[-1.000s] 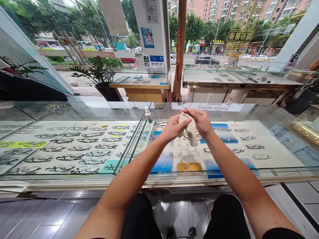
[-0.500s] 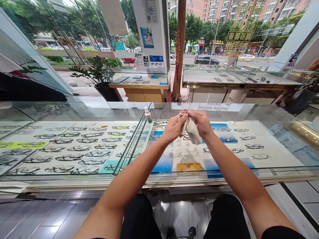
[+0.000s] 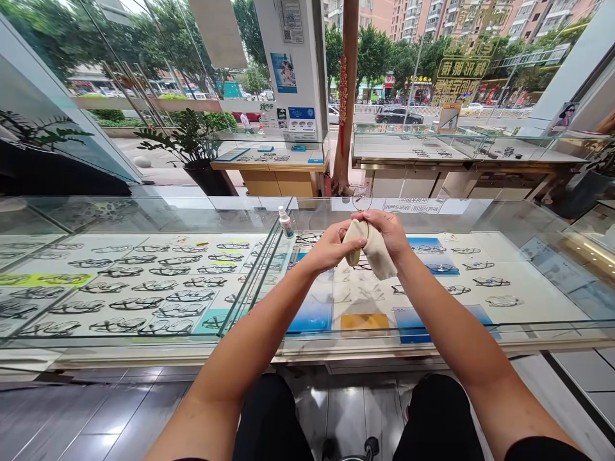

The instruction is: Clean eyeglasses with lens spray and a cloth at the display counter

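Note:
A cream cleaning cloth point(image 3: 379, 256) is bunched between my two hands above the glass counter. My left hand point(image 3: 334, 248) is closed on its left side, thumb pressed flat over a fold. My right hand point(image 3: 388, 232) is closed at the cloth's upper right, and a loose end hangs below its palm. Thin-rimmed eyeglasses point(image 3: 354, 203) stick up past the fingertips, with one part showing and the rest covered by cloth and fingers. Which fingers grip the frame itself is hidden.
A small white spray bottle point(image 3: 285, 223) stands on the glass display counter point(image 3: 307, 349) to the left of my hands. Rows of eyeglasses point(image 3: 139, 303) lie under the glass, with a yellow-orange case point(image 3: 364, 322) near the front. More showcases point(image 3: 471, 144) stand by the window.
My left thumb has moved down from the frame's middle onto the cloth. The cloth now wraps the near part of the eyeglasses, and the visible rim has tilted away.

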`<state>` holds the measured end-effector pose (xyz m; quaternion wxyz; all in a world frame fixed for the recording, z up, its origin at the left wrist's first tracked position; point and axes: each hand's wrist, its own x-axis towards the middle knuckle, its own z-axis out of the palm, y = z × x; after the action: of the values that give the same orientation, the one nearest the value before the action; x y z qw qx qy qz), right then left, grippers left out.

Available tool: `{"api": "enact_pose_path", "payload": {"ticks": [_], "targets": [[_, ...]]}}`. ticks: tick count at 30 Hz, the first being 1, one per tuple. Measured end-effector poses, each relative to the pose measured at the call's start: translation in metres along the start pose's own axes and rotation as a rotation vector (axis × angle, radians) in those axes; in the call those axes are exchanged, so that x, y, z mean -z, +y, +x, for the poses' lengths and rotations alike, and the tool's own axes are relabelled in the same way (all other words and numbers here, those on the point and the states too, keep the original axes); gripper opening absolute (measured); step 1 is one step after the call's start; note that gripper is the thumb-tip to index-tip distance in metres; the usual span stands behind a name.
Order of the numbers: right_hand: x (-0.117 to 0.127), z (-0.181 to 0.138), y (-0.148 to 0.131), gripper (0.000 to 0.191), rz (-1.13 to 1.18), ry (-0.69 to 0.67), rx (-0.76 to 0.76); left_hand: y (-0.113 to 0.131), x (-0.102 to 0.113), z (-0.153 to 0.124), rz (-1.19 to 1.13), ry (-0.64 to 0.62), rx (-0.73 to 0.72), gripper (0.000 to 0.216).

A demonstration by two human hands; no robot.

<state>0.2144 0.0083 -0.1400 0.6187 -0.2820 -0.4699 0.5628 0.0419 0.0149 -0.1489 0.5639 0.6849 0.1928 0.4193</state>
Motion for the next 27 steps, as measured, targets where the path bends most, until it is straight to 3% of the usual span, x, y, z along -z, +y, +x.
{"api": "enact_pose_path", "payload": {"ticks": [11, 21, 27], "targets": [[0.005, 0.004, 0.009, 0.032, -0.081, -0.067, 0.046, -0.007, -0.018, 0.001, 0.060, 0.291, -0.042, 0.067], [0.006, 0.006, 0.005, 0.034, 0.022, -0.006, -0.002, 0.003, 0.001, 0.001, -0.064, 0.007, 0.076, 0.057], [0.004, 0.005, 0.007, 0.036, 0.002, 0.038, -0.006, 0.005, -0.012, 0.000, -0.062, 0.071, 0.028, 0.058]]}}
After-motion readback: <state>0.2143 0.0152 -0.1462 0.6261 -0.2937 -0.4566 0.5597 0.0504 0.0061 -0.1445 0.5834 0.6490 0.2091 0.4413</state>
